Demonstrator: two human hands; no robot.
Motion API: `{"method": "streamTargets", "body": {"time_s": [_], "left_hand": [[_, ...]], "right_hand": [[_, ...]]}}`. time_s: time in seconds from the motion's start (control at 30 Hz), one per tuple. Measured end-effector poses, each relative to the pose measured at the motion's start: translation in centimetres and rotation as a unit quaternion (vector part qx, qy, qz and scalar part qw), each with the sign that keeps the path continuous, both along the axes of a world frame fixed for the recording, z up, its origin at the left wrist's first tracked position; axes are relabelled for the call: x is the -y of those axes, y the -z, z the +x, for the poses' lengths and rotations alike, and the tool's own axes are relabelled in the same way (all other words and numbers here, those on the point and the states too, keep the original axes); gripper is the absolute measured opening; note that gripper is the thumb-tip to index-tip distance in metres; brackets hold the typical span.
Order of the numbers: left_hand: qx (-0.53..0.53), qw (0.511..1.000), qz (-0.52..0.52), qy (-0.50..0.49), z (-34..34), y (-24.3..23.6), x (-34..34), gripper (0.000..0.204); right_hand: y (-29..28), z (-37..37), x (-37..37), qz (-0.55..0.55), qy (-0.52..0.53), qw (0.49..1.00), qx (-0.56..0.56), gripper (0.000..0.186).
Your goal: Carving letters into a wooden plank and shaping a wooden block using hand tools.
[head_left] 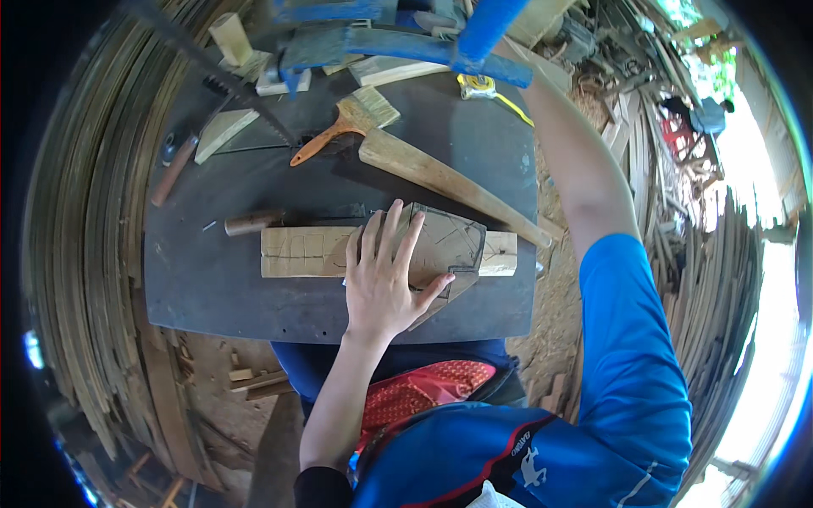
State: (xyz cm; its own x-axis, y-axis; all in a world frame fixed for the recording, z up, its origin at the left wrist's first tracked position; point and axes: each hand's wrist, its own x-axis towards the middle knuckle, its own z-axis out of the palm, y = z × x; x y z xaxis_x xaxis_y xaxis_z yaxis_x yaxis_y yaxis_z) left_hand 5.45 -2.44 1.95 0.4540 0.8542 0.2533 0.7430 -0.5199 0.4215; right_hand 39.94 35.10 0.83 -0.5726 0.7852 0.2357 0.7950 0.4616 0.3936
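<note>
My left hand (380, 286) lies flat with fingers spread on a flat, angular board (449, 241) with dark edges. That board rests across a squared wooden block (305, 252) with pencil lines on it. Stretched to the far right side of the table, my right arm (584, 161) passes behind a blue metal bar (406, 46). The right hand's fingers are hidden there, so I cannot see what they hold. Just behind the block lie a wooden-handled tool (254, 223) and a long wooden mallet-like club (440, 173).
A wide paintbrush (343, 125), a yellow tape measure (477, 86) and wood offcuts (229, 134) lie on the dark table (229, 305). A dark toothed blade (246, 102) slants in at the far left. Timber stacks (85, 237) stand left and right.
</note>
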Motion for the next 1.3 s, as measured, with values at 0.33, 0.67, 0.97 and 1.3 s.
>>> {"method": "streamTargets", "body": {"time_s": [0.33,0.67,0.97,1.3], "left_hand": [[-0.022,1.0,0.01,0.019,0.6,-0.2,-0.5,0.087],[-0.056,0.998,0.003,0.025,0.2,-0.4,-0.2,0.094],[0.058,0.997,-0.051,0.021,-4.1,-1.9,-1.7,0.106],[0.105,0.976,-0.191,0.012,-7.7,-2.2,-2.7,0.043]], "right_hand": [[-1.1,1.8,4.5,-0.107,0.191,0.968,-0.124,0.046],[-5.0,2.1,31.9,-0.261,0.351,0.772,-0.461,0.044],[-3.6,-3.9,51.4,-0.231,0.367,0.653,-0.621,0.025],[-2.8,-10.4,52.2,-0.321,0.341,0.589,-0.659,0.022]]}}
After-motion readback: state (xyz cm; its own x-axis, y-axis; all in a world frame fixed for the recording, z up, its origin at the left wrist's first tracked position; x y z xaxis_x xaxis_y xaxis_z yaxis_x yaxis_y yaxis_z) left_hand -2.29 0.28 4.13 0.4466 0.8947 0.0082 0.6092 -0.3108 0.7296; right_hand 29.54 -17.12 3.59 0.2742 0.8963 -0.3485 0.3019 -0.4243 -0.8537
